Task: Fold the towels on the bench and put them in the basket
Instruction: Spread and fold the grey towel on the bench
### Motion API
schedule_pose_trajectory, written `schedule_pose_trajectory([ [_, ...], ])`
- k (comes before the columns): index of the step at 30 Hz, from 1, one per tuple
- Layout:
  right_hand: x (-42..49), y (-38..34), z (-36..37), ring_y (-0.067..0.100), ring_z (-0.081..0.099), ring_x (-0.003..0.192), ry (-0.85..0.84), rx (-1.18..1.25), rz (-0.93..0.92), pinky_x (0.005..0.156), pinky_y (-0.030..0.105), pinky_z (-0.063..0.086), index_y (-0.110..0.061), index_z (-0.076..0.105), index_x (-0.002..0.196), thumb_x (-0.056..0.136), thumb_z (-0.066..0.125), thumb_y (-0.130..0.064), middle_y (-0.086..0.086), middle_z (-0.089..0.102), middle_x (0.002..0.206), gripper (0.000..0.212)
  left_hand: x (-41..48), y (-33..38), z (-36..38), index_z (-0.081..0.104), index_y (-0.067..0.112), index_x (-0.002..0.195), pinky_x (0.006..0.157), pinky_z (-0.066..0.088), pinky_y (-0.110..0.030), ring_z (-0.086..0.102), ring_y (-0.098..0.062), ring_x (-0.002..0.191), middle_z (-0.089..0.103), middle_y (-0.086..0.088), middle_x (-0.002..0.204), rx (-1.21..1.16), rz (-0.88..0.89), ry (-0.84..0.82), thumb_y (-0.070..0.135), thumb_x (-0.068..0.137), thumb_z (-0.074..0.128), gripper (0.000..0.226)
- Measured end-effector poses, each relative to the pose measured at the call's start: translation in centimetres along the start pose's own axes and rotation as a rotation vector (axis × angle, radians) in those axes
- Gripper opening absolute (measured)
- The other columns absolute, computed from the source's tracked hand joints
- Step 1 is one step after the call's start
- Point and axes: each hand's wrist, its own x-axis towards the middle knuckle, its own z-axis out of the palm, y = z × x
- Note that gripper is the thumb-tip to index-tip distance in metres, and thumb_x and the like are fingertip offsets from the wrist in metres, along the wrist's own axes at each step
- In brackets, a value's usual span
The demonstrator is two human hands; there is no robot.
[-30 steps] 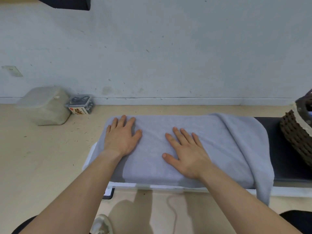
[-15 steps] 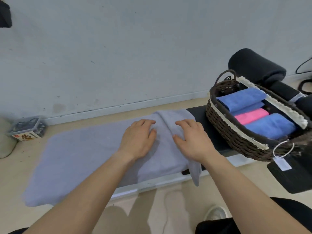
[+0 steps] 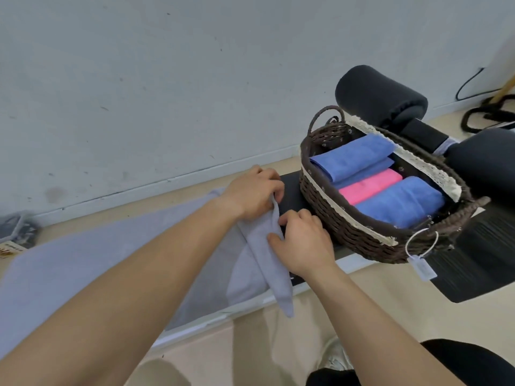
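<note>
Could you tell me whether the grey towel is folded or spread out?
Mostly spread: the grey towel lies flat along the bench; the left hand and right hand pinch its bunched end.

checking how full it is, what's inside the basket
In the basket lie three folded towels side by side: far blue towel, pink towel, near blue towel. Whatever is under them is covered.

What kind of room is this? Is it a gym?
Probably a home workout corner, not a big gym. The grey towel lies on a padded black bench with fat foam rollers at its end, against a bare wall, with cables on the floor.
</note>
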Motion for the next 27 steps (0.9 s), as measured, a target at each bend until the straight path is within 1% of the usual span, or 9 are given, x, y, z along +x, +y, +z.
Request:
schedule_pose_trajectory([
  [3, -0.1, -0.1, -0.1, 0.031, 0.050, 0.113, 0.014, 0.001, 0.024, 0.087, 0.042, 0.046, -0.016, 0.052, 0.107, 0.090, 0.054, -0.048, 0.006, 0.055, 0.116, 0.036, 0.4, -0.8, -1.4, 0.056, 0.030, 0.089, 0.082, 0.047, -0.037, 0.049, -0.019, 0.103, 0.062, 0.011, 0.114, -0.159, -0.085, 0.103, 0.019, 0.085, 0.060, 0.013],
  [7, -0.7, 0.4, -1.1, 0.037, 0.060, 0.098, 0.017, 0.045, 0.066, 0.068, 0.039, 0.041, -0.015, 0.039, 0.089, 0.096, 0.048, -0.038, 0.011, 0.064, 0.100, 0.026, 1.2, -1.5, -2.0, 0.053, 0.030, 0.089, 0.079, 0.050, -0.036, 0.056, -0.017, 0.085, 0.066, 0.010, 0.108, -0.276, -0.212, 0.200, 0.025, 0.089, 0.060, 0.009],
  [13, -2.5, 1.9, -2.2, 0.035, 0.062, 0.100, 0.058, 0.035, 0.070, 0.070, 0.040, 0.046, -0.020, 0.042, 0.114, 0.097, 0.049, -0.034, 0.007, 0.066, 0.108, 0.024, 2.9, -0.5, -0.5, 0.053, 0.028, 0.091, 0.080, 0.046, -0.035, 0.059, -0.020, 0.097, 0.059, 0.009, 0.099, -0.272, -0.253, 0.282, 0.023, 0.089, 0.063, 0.011],
  [15, -2.9, 2.3, -2.4, 0.032, 0.060, 0.107, 0.087, 0.000, 0.049, 0.073, 0.039, 0.044, -0.022, 0.041, 0.128, 0.096, 0.050, -0.029, 0.004, 0.061, 0.120, 0.034, 3.1, 0.0, 0.3, 0.055, 0.025, 0.100, 0.080, 0.042, -0.032, 0.058, -0.022, 0.098, 0.055, 0.006, 0.106, -0.289, -0.273, 0.315, 0.023, 0.090, 0.062, 0.012],
  [17, -3.2, 2.4, -2.3, 0.030, 0.059, 0.108, 0.166, -0.110, 0.015, 0.077, 0.039, 0.045, -0.019, 0.040, 0.136, 0.093, 0.054, -0.027, 0.005, 0.054, 0.125, 0.046, 2.7, 0.4, 1.2, 0.054, 0.022, 0.120, 0.082, 0.039, -0.031, 0.059, -0.023, 0.102, 0.052, 0.001, 0.126, -0.315, -0.306, 0.331, 0.026, 0.092, 0.061, 0.029],
  [21, -3.7, 1.8, -0.7, 0.031, 0.058, 0.090, 0.250, -0.243, -0.089, 0.066, 0.040, 0.052, -0.013, 0.059, 0.114, 0.075, 0.068, -0.026, 0.008, 0.056, 0.112, 0.042, 0.6, 0.2, 3.6, 0.042, 0.019, 0.142, 0.095, 0.042, -0.034, 0.052, -0.023, 0.124, 0.040, 0.001, 0.149, -0.302, -0.356, 0.292, 0.033, 0.095, 0.056, 0.051],
  [22, -3.7, 1.7, -0.3, 0.032, 0.060, 0.092, 0.245, -0.230, -0.120, 0.068, 0.041, 0.054, -0.012, 0.061, 0.113, 0.074, 0.069, -0.028, 0.008, 0.058, 0.115, 0.043, 0.2, 0.0, 4.3, 0.039, 0.019, 0.144, 0.101, 0.042, -0.037, 0.047, -0.023, 0.131, 0.038, 0.001, 0.153, -0.285, -0.360, 0.247, 0.037, 0.096, 0.053, 0.054],
  [24, -3.7, 1.6, 0.3, 0.031, 0.059, 0.111, 0.155, -0.223, -0.176, 0.086, 0.042, 0.053, -0.013, 0.059, 0.126, 0.081, 0.063, -0.036, 0.008, 0.057, 0.131, 0.052, -0.2, -0.4, 5.3, 0.034, 0.022, 0.150, 0.116, 0.029, -0.040, 0.033, -0.023, 0.144, 0.030, -0.001, 0.160, -0.211, -0.340, 0.138, 0.046, 0.098, 0.045, 0.058],
  [27, -3.8, 2.0, 1.1, 0.031, 0.038, 0.141, 0.051, -0.252, -0.190, 0.112, 0.044, 0.035, -0.016, 0.043, 0.147, 0.091, 0.045, -0.048, 0.011, 0.037, 0.156, 0.064, -0.3, -0.5, 5.9, 0.021, 0.036, 0.156, 0.123, 0.009, -0.043, 0.011, -0.021, 0.152, 0.012, 0.003, 0.167, -0.135, -0.310, 0.033, 0.057, 0.100, 0.030, 0.060],
])
